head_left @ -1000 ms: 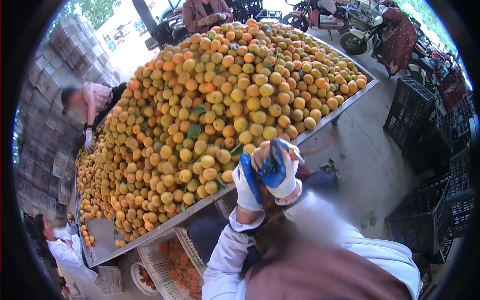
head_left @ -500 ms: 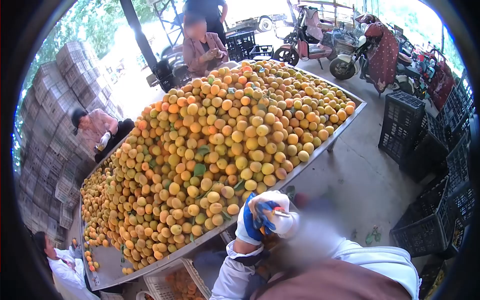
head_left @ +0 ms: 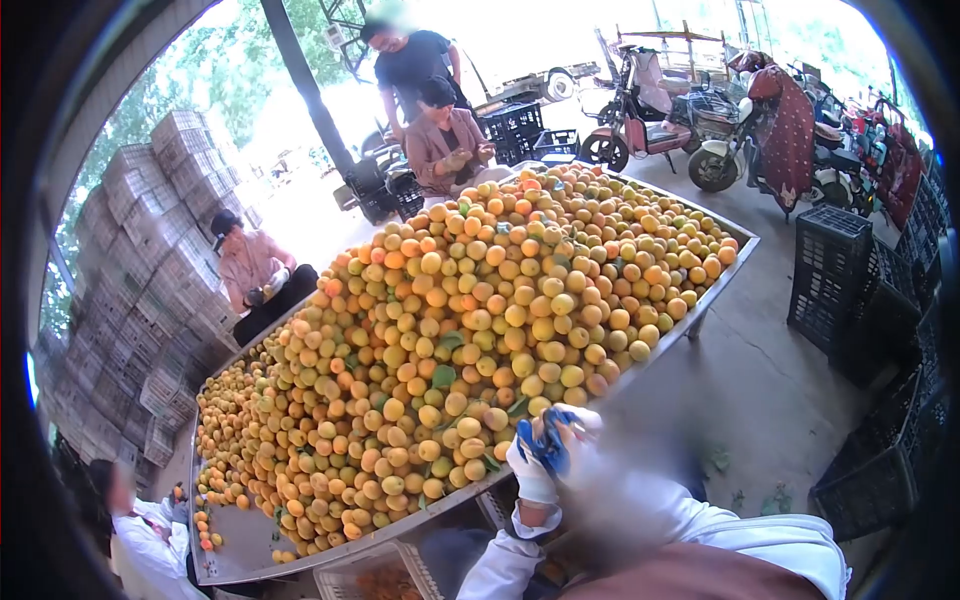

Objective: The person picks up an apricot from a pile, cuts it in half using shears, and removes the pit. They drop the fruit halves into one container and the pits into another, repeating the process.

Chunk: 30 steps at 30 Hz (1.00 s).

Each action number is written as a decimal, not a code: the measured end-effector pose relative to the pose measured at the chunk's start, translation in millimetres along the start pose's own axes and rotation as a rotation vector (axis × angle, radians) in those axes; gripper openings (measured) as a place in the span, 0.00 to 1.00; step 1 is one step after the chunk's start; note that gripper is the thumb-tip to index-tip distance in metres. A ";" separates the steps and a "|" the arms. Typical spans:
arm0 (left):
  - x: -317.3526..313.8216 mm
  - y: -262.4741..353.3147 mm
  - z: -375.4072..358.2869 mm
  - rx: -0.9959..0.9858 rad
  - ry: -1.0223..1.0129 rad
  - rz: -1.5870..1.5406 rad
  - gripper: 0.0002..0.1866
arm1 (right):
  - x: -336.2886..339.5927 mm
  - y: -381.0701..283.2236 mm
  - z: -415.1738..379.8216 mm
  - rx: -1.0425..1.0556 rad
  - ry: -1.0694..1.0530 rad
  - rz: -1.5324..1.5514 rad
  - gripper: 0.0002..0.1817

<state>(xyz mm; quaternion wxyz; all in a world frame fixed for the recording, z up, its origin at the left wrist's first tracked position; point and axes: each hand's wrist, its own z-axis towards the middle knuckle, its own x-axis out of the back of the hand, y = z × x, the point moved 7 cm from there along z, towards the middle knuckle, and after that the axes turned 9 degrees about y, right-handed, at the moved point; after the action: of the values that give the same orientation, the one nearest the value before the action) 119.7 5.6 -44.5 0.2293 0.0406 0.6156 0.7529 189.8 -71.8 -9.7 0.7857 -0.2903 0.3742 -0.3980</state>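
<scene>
My left hand (head_left: 533,470), in a white glove with a blue coating, is raised at the near edge of the metal sorting table (head_left: 612,392). Against it sits my right hand (head_left: 578,428), gloved the same way. The fingers of both hands are curled and pressed together; what lies between them is hidden. Just beyond them rises a large heap of apricots (head_left: 470,330), yellow to orange, with a few green leaves (head_left: 443,376) among them. Under the table edge, left of my hands, stands a pale plastic crate (head_left: 425,572) with orange fruit inside.
Black crates (head_left: 830,270) are stacked along the right. Scooters (head_left: 655,125) are parked behind. Grey crates (head_left: 150,250) form a tall stack at left. Three people sit around the table, the nearest in a white top (head_left: 150,545); another person (head_left: 415,70) stands at the back.
My view has shifted, so the table appears farther right and lower. My hands have drawn closer together, and a small red-and-metal item seen at them before is out of sight. The standing person leans forward.
</scene>
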 end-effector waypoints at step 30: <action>-11.4 -17.6 -15.5 0.735 -0.595 -0.635 0.25 | -7.3 7.9 28.2 -0.618 -0.163 1.022 0.19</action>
<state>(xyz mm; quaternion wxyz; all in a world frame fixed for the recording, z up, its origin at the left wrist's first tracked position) 129.8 -10.5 -62.2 0.5785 0.1410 0.7282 0.3394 213.1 -57.0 2.6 0.7829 -0.3180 0.5033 0.1806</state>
